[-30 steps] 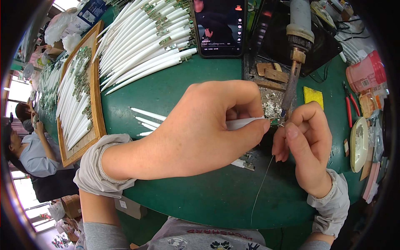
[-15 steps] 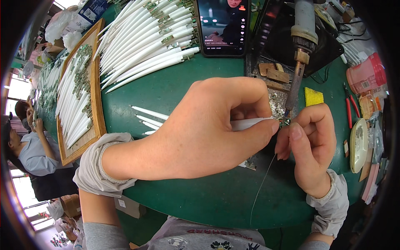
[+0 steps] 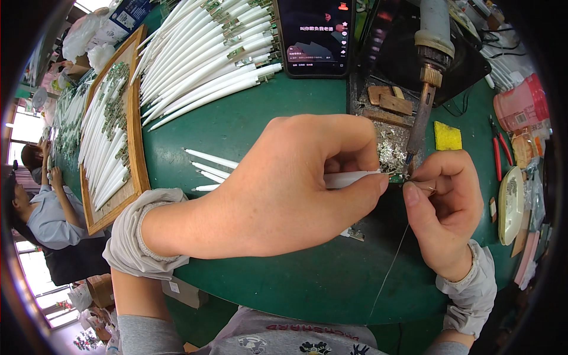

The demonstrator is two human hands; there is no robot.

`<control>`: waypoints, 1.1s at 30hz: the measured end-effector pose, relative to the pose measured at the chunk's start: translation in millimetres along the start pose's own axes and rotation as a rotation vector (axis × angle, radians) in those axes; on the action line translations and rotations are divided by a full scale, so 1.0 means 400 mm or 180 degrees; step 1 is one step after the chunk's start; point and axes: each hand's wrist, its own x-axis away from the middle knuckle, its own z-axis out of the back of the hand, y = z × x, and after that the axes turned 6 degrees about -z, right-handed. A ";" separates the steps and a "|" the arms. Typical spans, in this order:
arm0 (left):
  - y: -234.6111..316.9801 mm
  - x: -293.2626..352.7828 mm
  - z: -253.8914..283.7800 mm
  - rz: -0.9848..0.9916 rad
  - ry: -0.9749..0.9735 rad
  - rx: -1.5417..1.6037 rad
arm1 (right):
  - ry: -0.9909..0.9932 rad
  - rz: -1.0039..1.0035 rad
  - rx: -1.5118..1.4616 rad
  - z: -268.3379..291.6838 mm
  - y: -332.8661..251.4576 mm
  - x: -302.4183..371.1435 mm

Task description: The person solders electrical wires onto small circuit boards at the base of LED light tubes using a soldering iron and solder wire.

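Note:
My left hand point(image 3: 296, 192) is closed around a slim white plastic stick point(image 3: 350, 178), whose small circuit-board end points right, just below the tip of a soldering iron point(image 3: 421, 115). The iron is fixed pointing downward. With thumb and finger pinched, my right hand point(image 3: 447, 207) holds a thin solder wire point(image 3: 391, 267) close to that tip; the wire trails down over the table. Fingers partly hide the exact contact between wire, board and tip. Under my left wrist lie several more white sticks point(image 3: 212, 158).
A big pile of white sticks point(image 3: 207, 65) and a wooden-framed tray point(image 3: 142, 118) fill the left. A phone point(image 3: 313, 38) stands at the back. To the right are a yellow sponge point(image 3: 447, 136), red-handled pliers point(image 3: 496, 155) and a pale dish point(image 3: 510, 204). Co-workers sit far left.
My right hand has shifted slightly right, swinging the trailing wire rightward too. My left hand and the stick have drawn back a little to the left from the iron's tip.

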 end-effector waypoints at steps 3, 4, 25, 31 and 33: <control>-0.006 0.001 -0.007 -0.0287 0.0002 -0.0284 | 0.0167 0.0278 0.0552 -0.001 0.011 0.002; -0.010 0.001 -0.011 -0.0293 -0.0003 -0.0279 | 0.0183 0.0470 0.0718 -0.001 0.012 0.001; -0.019 -0.009 0.002 0.0492 -0.0541 0.0812 | -0.0062 0.1510 0.1593 0.008 0.015 -0.019; -0.010 -0.010 0.007 0.0566 -0.0368 0.0883 | -0.0290 0.0335 -0.0113 0.014 0.019 0.004; -0.008 -0.010 0.003 0.0514 -0.0237 0.0899 | -0.0461 0.0042 -0.0373 0.019 0.007 -0.004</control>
